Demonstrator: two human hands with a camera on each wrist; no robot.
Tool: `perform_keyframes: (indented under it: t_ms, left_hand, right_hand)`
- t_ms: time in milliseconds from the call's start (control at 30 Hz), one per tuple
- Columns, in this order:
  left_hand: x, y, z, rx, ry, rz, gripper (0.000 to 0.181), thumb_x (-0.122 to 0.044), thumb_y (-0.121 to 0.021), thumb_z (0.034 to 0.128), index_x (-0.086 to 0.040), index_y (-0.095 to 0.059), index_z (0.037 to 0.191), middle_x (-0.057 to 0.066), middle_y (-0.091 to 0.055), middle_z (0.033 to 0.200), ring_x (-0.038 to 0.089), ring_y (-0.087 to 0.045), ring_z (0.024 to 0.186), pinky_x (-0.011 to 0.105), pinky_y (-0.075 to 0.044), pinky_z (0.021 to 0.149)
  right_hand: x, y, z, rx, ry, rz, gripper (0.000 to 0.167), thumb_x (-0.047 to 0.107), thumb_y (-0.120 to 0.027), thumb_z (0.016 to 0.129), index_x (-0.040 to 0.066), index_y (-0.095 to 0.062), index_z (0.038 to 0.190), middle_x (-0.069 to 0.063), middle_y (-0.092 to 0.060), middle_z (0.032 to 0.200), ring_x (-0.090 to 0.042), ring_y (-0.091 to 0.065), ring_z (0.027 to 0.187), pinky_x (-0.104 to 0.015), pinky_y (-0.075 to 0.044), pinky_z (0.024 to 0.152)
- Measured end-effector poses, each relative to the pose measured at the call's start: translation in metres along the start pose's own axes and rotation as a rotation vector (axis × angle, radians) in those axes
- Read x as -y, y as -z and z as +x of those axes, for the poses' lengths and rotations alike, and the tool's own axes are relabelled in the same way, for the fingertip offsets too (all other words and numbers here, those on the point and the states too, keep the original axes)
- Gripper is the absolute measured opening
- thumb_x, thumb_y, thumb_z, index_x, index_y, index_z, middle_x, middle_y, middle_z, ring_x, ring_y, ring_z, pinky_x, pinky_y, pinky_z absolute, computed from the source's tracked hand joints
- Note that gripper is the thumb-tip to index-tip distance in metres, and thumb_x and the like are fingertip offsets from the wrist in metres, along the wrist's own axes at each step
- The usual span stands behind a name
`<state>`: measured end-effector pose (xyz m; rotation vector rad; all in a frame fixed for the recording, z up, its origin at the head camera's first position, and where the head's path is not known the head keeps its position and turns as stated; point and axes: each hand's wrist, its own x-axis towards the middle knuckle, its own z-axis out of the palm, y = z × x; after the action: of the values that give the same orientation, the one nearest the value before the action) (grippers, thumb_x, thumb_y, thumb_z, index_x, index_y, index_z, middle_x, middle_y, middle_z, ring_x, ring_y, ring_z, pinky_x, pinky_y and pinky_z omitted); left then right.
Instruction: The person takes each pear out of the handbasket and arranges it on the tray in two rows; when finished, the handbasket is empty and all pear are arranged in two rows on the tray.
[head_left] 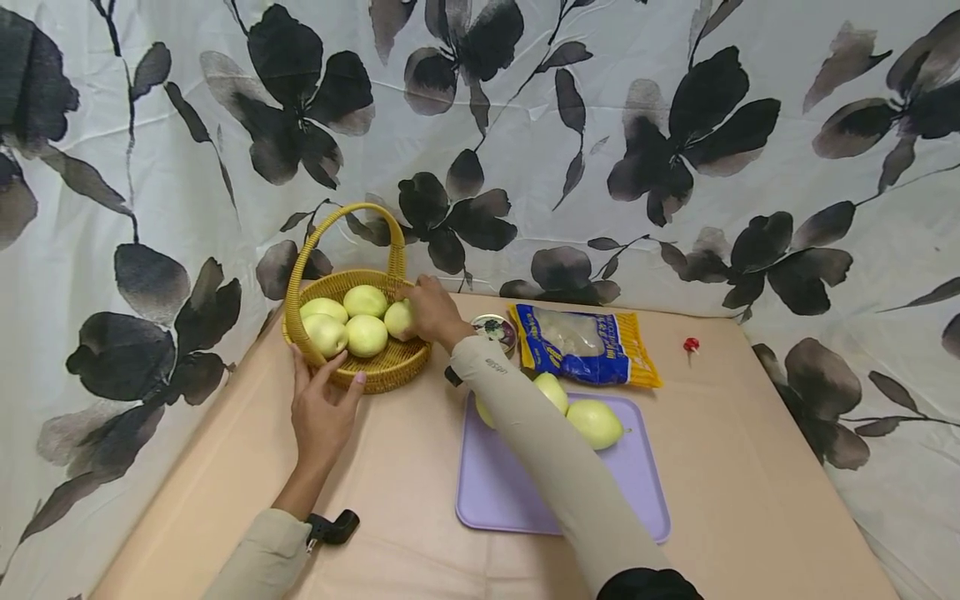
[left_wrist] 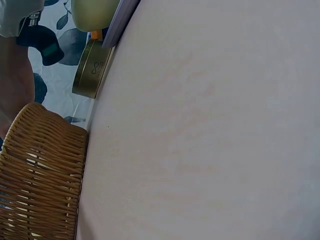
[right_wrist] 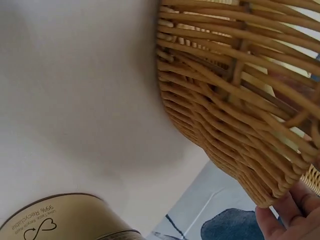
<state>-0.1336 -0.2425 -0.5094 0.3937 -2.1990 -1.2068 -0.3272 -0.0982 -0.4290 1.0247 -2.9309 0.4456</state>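
A yellow wicker basket (head_left: 390, 373) with a tall handle stands at the back left, holding several pale green pears (head_left: 367, 336). My left hand (head_left: 324, 417) touches its near left side, with fairly straight fingers and the thumb pointing up. At the right rim, my right hand (head_left: 433, 312) grips the basket beside a pear (head_left: 399, 320). In the right wrist view, fingers (right_wrist: 285, 215) bend against the rim of the woven basket (right_wrist: 215, 95). The basket (left_wrist: 42, 175) also shows in the left wrist view, where the left hand is out of sight.
A purple tray (head_left: 510, 508) holds three pears (head_left: 595, 423), partly covered by the right sleeve. Behind it lie a round tin (head_left: 495, 329) and a blue-and-yellow bag (head_left: 585, 344). A small red item (head_left: 691, 344) sits farther right. Floral cloth (head_left: 562, 167) hangs behind.
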Motion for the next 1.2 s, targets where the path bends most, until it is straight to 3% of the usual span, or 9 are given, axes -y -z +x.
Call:
perform_keyframes:
  t_ms: [367, 700, 1000, 1200]
  left_hand:
    - [-0.001, 0.000, -0.002, 0.010, 0.007, 0.000, 0.051, -0.031, -0.079, 0.0973, -0.015, -0.068, 0.144, 0.005, -0.001, 0.179, 0.042, -0.016, 0.165, 0.071, -0.026, 0.124]
    - [-0.002, 0.001, -0.001, 0.010, -0.002, 0.008, 0.051, -0.032, -0.079, 0.0974, -0.015, -0.068, 0.144, 0.004, -0.001, 0.179, 0.042, -0.018, 0.164, 0.071, -0.025, 0.124]
    - [-0.001, 0.001, 0.000, 0.015, -0.002, 0.009, 0.052, -0.033, -0.079, 0.0976, -0.013, -0.068, 0.144, 0.004, -0.001, 0.179, 0.044, -0.018, 0.163, 0.071, -0.027, 0.124]
    - [-0.002, 0.000, 0.000, 0.016, -0.004, 0.013, 0.052, -0.033, -0.079, 0.0977, -0.013, -0.068, 0.144, 0.005, -0.001, 0.179, 0.044, -0.019, 0.163, 0.071, -0.027, 0.124]
  right_hand:
    - [-0.007, -0.014, -0.002, -0.070, 0.084, -0.058, 0.066, 0.032, -0.099, 0.075, 0.023, -0.068, 0.133, -0.003, -0.073, 0.131, -0.023, -0.057, 0.116, -0.038, -0.050, 0.102]
    - [-0.012, -0.001, -0.010, -0.106, 0.088, -0.035, 0.072, 0.039, -0.099, 0.075, 0.021, -0.070, 0.138, -0.005, -0.072, 0.130, -0.024, -0.060, 0.119, -0.038, -0.052, 0.102]
    - [-0.015, 0.012, -0.022, -0.166, 0.047, 0.138, 0.067, 0.036, -0.099, 0.074, 0.022, -0.072, 0.134, -0.006, -0.073, 0.129, -0.025, -0.063, 0.120, -0.040, -0.056, 0.096]
    - [-0.015, 0.022, -0.034, -0.209, 0.047, 0.250, 0.069, 0.037, -0.100, 0.073, 0.020, -0.072, 0.134, -0.004, -0.073, 0.133, -0.025, -0.064, 0.124, -0.042, -0.053, 0.104]
